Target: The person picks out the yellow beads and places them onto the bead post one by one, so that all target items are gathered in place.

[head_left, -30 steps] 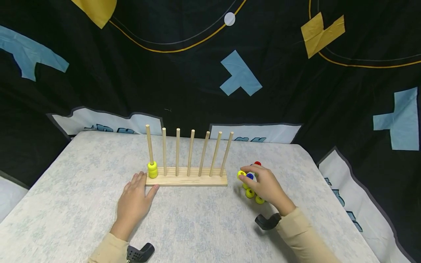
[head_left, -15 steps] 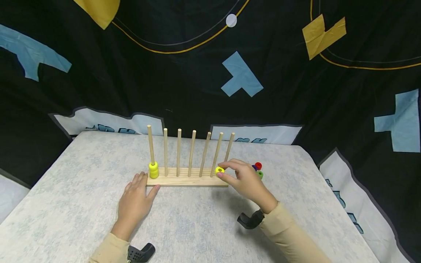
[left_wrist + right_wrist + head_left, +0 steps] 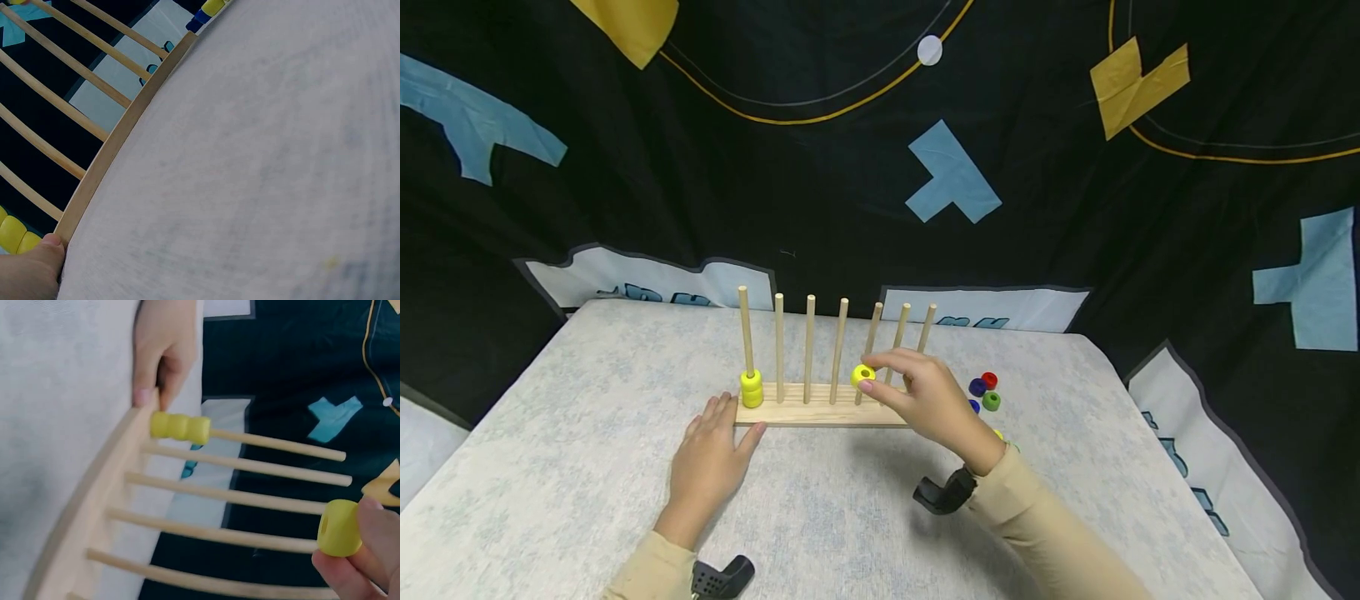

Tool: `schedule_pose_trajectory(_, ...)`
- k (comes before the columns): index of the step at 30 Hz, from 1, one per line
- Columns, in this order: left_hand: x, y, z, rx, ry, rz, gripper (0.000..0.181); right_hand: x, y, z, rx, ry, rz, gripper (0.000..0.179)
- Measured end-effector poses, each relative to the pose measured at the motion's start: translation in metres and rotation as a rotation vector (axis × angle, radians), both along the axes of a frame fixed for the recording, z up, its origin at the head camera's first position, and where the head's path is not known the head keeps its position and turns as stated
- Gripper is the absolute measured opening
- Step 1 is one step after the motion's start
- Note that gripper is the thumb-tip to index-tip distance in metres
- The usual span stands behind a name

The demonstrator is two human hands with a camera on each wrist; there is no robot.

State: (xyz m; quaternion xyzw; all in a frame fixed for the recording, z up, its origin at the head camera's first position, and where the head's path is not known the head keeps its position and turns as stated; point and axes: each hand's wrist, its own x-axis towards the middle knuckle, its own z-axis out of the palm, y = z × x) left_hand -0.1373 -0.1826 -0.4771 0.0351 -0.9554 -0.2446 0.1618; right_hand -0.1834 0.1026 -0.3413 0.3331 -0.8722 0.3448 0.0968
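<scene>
A wooden peg stand [image 3: 820,415] with several upright pegs rests on the table. Three yellow beads [image 3: 751,390] are stacked on its leftmost peg. My left hand [image 3: 707,458] grips the stand's left end, with the thumb at the front edge and the fingers at the side; the right wrist view shows this grip too. Between thumb and fingers, my right hand [image 3: 936,408] pinches another yellow bead [image 3: 339,528], its hole partly visible. In the head view that bead overlaps a peg right of the middle, below the peg's tip.
Right of the stand lie loose beads: a red bead [image 3: 989,380], a dark blue bead [image 3: 977,387], a green bead [image 3: 991,401] and others partly hidden by the right arm. A dark cloth [image 3: 820,192] with coloured patches hangs behind the table [image 3: 820,517].
My right hand has lifted the yellow bead from the loose beads and carried it left over the stand. The left hand stays at the stand's left end.
</scene>
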Motion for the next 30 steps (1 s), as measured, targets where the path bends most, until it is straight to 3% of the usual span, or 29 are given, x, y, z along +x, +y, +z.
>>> schedule_pose_trajectory(9,0.001,-0.001,0.000,0.009,-0.023,-0.012,0.072,-0.005,-0.025,0.034,0.017,0.097,0.012,0.034)
schedule_pose_trajectory(18,0.000,-0.002,-0.001,0.008,-0.021,-0.013,0.072,-0.013,-0.041,0.055,0.064,0.266,-0.019,0.039)
schedule_pose_trajectory(24,-0.001,-0.002,-0.002,0.007,-0.022,-0.010,0.071,-0.026,-0.051,0.068,0.058,0.252,-0.030,0.038)
schedule_pose_trajectory(30,-0.002,-0.002,-0.002,0.005,-0.019,-0.011,0.071,-0.038,-0.062,0.078,0.079,0.181,-0.051,0.038)
